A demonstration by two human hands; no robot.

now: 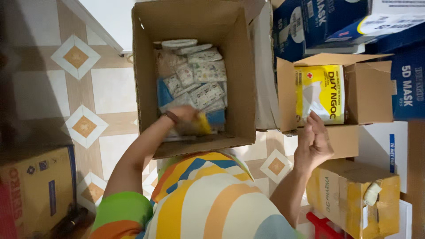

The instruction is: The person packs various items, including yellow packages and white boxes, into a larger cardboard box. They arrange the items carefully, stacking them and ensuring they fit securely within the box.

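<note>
My left hand [186,116] reaches down into a large open cardboard box [146,79] and grips a yellow packet [202,124] near the box's front wall. Several flat clear-wrapped packets [199,73] are stacked inside the box. My right hand [313,142] hovers with fingers apart and empty at the front edge of a smaller open carton [369,90]. That carton holds a yellow and white packet [319,93]. A dark band sits on my left wrist.
Blue printed cartons [318,24] are stacked at the top right. A yellow taped box [354,197] stands under my right hand, a red item [323,225] beside it. Another yellow box [37,188] sits at the lower left on the tiled floor [75,57].
</note>
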